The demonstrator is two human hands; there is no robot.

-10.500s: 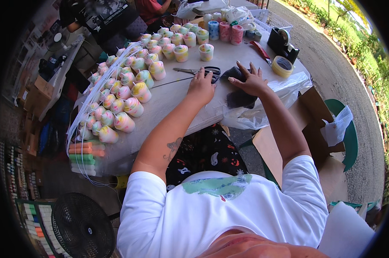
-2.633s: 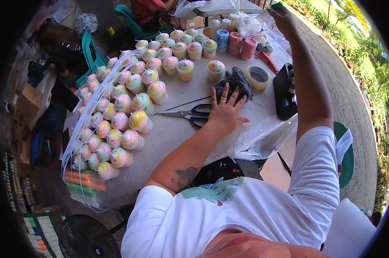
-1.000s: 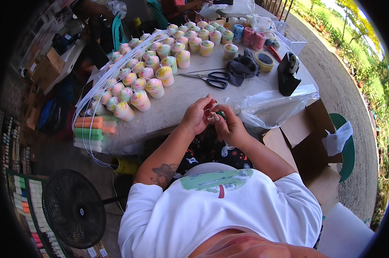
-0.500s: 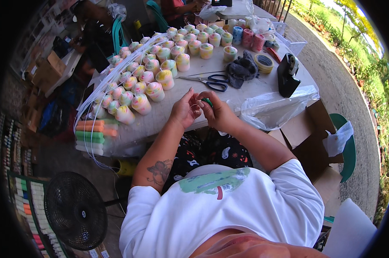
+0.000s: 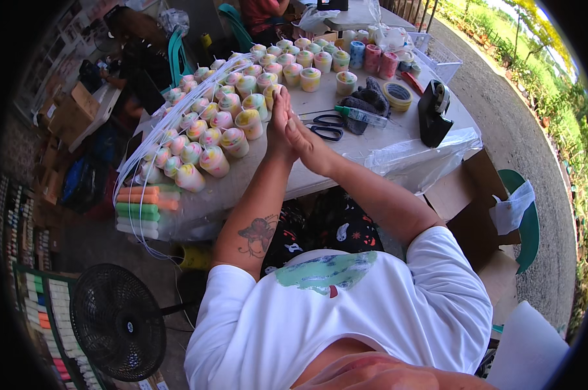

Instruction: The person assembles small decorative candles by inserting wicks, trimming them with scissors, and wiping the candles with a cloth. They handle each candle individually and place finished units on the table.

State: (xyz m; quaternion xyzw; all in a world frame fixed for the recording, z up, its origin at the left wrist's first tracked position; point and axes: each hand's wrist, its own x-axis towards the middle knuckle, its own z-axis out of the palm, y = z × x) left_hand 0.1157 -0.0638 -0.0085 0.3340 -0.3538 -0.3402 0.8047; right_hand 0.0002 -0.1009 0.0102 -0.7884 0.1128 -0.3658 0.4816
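My left hand [image 5: 278, 130] and my right hand [image 5: 311, 148] are pressed palm to palm above the table's near edge, fingers stretched out. No object shows between them, though the space between the palms is hidden. Just to their right lie black-handled scissors [image 5: 327, 132], the blades hidden behind my hands. A small clear bottle with a green cap [image 5: 366, 116] rests against a dark grey cloth [image 5: 370, 95]. Left of my hands stand several rows of pastel swirl-topped candles [image 5: 234, 142] with white wicks.
Long white cords [image 5: 149, 144] drape over the candles and off the table's left edge. Bundled coloured sticks [image 5: 138, 212] lie at that corner. To the right are a tape roll [image 5: 398, 95], a black tape dispenser [image 5: 435, 116] and an open cardboard box [image 5: 482, 218]. A fan [image 5: 118, 322] stands lower left.
The green-capped item left my hands; the bottle now lies by the cloth. My hands have come together flat and moved farther over the table.
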